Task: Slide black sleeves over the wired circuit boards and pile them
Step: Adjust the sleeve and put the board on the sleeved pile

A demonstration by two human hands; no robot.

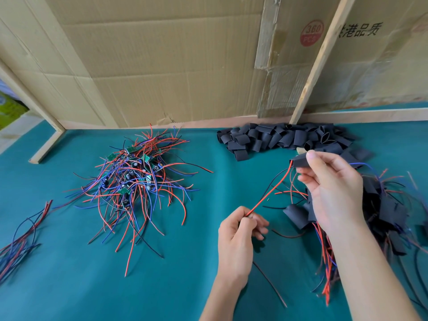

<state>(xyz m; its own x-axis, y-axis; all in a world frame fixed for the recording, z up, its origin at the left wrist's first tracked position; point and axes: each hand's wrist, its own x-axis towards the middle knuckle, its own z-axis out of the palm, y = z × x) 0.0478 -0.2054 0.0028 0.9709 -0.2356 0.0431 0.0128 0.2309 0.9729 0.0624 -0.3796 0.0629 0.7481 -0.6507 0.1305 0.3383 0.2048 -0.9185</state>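
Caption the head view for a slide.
Right hand holds a black sleeve while left hand pulls its red wire through.

This is a makeshift small-parts assembly workshop: a bench [69,286] covered in teal felt, backed by flattened cardboard cartons [162,54] propped on bare wooden battens [317,63], with heaps of wired circuit boards [136,181] centre-left and cut black sleeves [282,136] far right.
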